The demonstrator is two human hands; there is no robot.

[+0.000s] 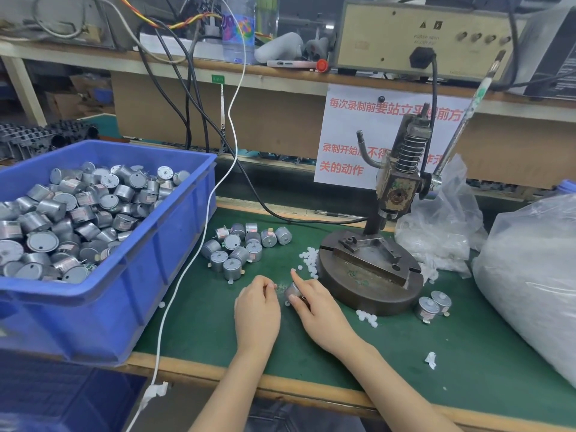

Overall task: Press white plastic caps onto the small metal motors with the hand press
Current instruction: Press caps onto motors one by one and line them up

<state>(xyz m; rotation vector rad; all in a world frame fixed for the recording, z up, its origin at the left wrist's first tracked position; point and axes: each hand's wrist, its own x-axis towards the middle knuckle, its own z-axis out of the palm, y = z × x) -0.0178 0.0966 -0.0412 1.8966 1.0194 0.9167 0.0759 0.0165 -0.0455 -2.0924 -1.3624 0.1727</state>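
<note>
My right hand (311, 302) holds a small metal motor (292, 290) just above the green mat, index finger stretched out past it. My left hand (258, 302) is right beside it with curled fingers, pinching something tiny at the fingertips; it is too small to name. Loose white caps (308, 258) lie against the hand press base (367, 275). A cluster of motors (241, 244) sits on the mat behind my hands. Two motors (433, 305) stand to the right of the press base. The press lever (467, 116) is raised.
A blue bin (174, 213) full of motors fills the left side. A white cable (199, 241) runs down across the mat's left edge. Clear plastic bags (530, 269) crowd the right. More white caps (367, 318) lie in front of the press base.
</note>
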